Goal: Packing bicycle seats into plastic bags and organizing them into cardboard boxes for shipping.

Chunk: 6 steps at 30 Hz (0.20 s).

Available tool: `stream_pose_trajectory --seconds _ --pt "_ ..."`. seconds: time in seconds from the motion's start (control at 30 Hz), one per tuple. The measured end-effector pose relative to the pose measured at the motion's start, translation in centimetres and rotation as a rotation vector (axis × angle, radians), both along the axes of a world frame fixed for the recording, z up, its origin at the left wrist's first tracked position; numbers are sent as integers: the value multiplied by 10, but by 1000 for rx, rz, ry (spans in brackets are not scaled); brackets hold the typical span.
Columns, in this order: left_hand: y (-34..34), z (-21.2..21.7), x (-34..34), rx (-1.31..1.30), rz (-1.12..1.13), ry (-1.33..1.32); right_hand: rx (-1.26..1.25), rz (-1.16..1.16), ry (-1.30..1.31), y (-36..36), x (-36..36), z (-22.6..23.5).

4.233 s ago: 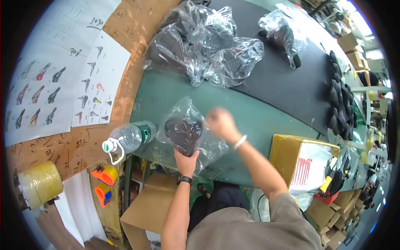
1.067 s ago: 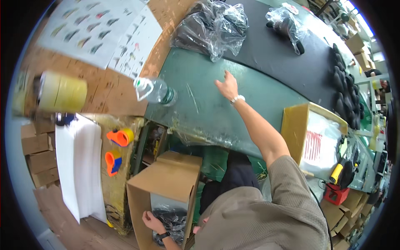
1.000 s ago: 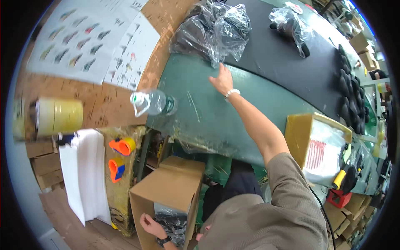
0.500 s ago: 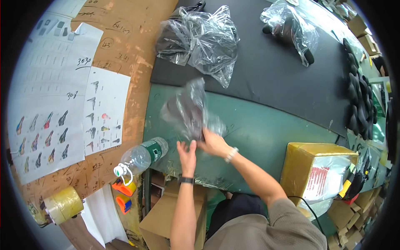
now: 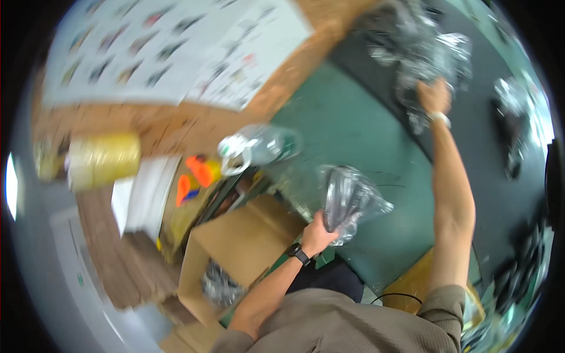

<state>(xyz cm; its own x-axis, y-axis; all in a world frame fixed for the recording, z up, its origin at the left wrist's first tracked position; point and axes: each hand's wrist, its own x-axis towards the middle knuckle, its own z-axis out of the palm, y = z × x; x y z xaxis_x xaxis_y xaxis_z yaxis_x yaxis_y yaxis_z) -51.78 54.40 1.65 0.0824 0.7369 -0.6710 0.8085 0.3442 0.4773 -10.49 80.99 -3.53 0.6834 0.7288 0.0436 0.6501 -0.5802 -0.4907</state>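
Green worktop [image 5: 353,123] spread below, open cardboard box [image 5: 235,253] at its near edge. Left hand [image 5: 318,232], fingers clenched on a bagged dark part [image 5: 350,200] just above that edge. Right hand [image 5: 434,97] far out, grasping a pile of clear bags [image 5: 424,53].

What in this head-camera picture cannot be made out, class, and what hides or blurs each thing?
- Dark item in the clear plastic bag held by the left hand: wrinkled film and motion blur hide its shape.
- Right hand at the pile of clear bags: blurred, grip unclear.
- Brown cardboard box: its contents are blurred.
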Motion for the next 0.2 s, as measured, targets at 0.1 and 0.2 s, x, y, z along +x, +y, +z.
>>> stream_pose_trajectory --seconds 0.1,0.2 --pt "-36 62 -43 70 -26 -114 -68 0 17 -48 -14 -22" --pt "-68 162 -93 15 100 34 76 180 19 -87 -65 -31"
